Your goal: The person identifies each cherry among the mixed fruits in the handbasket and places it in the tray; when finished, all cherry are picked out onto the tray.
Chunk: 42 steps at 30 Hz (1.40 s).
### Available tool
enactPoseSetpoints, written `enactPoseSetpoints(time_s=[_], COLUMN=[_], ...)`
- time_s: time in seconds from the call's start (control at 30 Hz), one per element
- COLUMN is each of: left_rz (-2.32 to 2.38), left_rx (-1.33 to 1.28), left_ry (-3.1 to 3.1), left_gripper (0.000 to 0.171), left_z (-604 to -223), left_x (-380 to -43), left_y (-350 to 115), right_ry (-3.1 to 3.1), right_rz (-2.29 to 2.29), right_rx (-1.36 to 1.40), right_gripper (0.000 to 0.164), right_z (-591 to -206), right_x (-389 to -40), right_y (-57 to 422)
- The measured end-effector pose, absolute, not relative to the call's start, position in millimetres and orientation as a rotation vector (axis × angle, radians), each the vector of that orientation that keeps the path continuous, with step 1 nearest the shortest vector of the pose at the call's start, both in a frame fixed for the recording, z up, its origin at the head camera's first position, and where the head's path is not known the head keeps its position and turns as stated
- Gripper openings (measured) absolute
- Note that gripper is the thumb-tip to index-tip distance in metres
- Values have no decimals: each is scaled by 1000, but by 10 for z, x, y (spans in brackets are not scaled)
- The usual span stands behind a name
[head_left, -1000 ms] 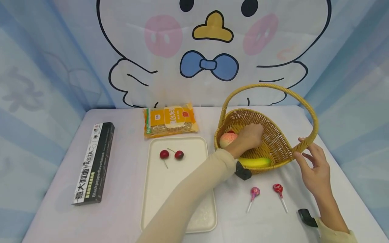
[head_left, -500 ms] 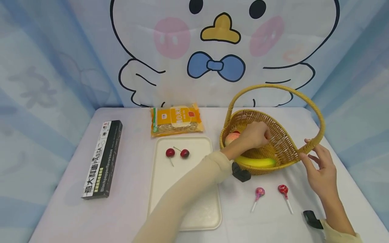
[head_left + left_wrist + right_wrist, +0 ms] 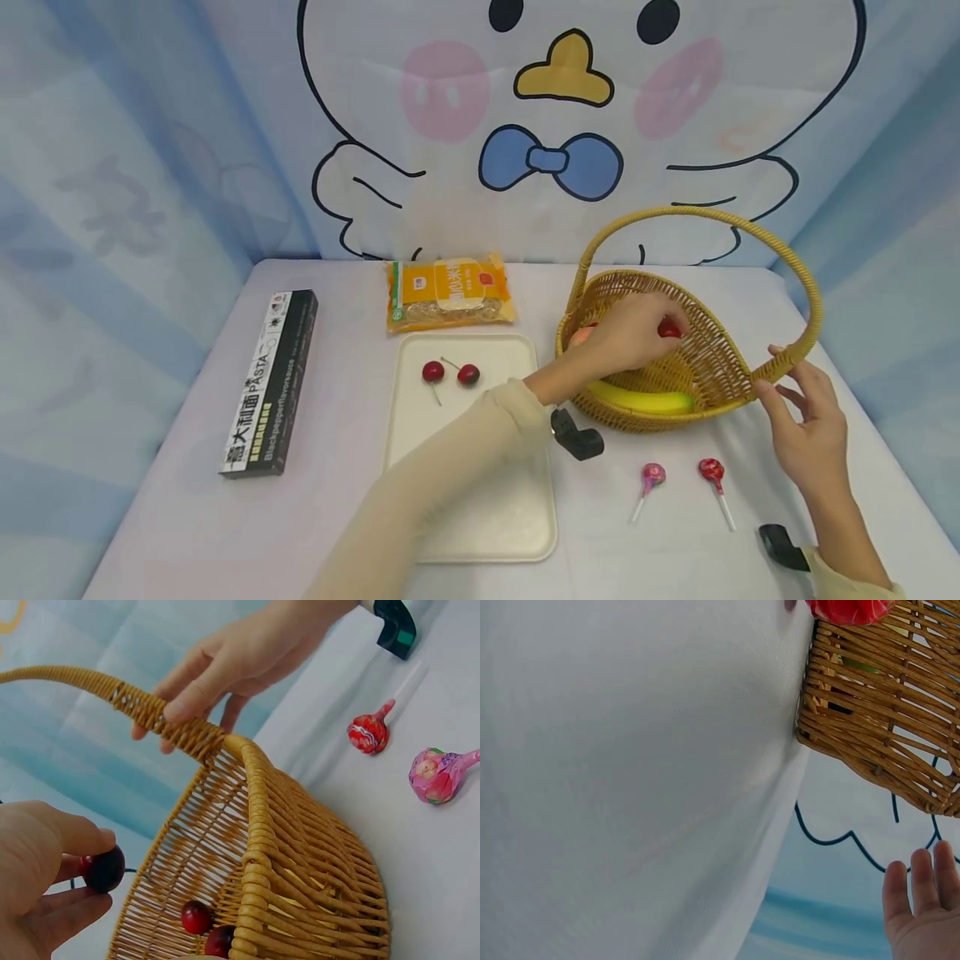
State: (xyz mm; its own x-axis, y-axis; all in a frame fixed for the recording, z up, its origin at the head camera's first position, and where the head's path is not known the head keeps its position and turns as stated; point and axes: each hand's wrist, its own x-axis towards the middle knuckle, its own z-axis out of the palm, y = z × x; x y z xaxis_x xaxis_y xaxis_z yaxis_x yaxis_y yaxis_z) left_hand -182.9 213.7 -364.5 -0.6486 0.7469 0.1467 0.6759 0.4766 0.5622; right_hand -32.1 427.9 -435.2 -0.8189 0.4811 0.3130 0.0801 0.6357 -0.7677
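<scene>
My left hand point(image 3: 633, 333) pinches a dark red cherry point(image 3: 103, 868) between thumb and fingers over the wicker basket point(image 3: 716, 350). Inside the basket are a yellow banana point(image 3: 648, 402), a peach point(image 3: 581, 336) partly hidden by my left wrist, and cherries point(image 3: 196, 917) seen in the left wrist view. My right hand point(image 3: 810, 425) grips the foot of the basket's arched handle point(image 3: 161, 720), thumb on the near side and fingers behind. In the right wrist view only some fingers and part of the palm show, beside the basket's woven wall.
A cream tray point(image 3: 480, 533) bearing two cherries point(image 3: 451, 373) lies left of the basket. Behind it is an orange noodle packet point(image 3: 450, 293); a black-and-white pasta box point(image 3: 270, 383) lies farther left. Pink point(image 3: 651, 477) and red lollipops point(image 3: 712, 472) lie in front of the basket.
My left hand has risen a little from inside the basket, and the red cherry in its fingers has come into view. My right hand keeps its hold. The head view has shifted slightly left.
</scene>
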Motion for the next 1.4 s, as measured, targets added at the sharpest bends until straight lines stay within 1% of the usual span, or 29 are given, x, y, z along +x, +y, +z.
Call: enactPoseSetpoints(time_s=[0.13,0.33,0.57,0.87,1.17,1.4], left_rz=[931,966,1032,1197,1223,1249], left_rx=[1287,1264,1270,1156,1108,1028], left_ry=[2603,2618,2666,2640,2672,2688], left_gripper=[20,21,19,20,17,15], left_z=[-3594,-3545,-3549,-3603,-3644,-3776], left_x=[-1798,-1748,-1740,-1736,-1765,-1768], left_y=[2052,1847,1627,1243,986,750], right_ry=[-2348,-2334,-2332,-2314,-2311,-2313], right_rz=[1091,1092,1087,1086,1084,1082], right_rx=[-448,-439,-432,-374,-379,-344], right_gripper=[51,50,50,50,52,51], right_z=[-4352,-4351,-4348,-4355,-4376,-4366], right_x=[-318,-309,-287,-310,-325,-328], right_y=[4286,4299,4300,4309,4318,4290])
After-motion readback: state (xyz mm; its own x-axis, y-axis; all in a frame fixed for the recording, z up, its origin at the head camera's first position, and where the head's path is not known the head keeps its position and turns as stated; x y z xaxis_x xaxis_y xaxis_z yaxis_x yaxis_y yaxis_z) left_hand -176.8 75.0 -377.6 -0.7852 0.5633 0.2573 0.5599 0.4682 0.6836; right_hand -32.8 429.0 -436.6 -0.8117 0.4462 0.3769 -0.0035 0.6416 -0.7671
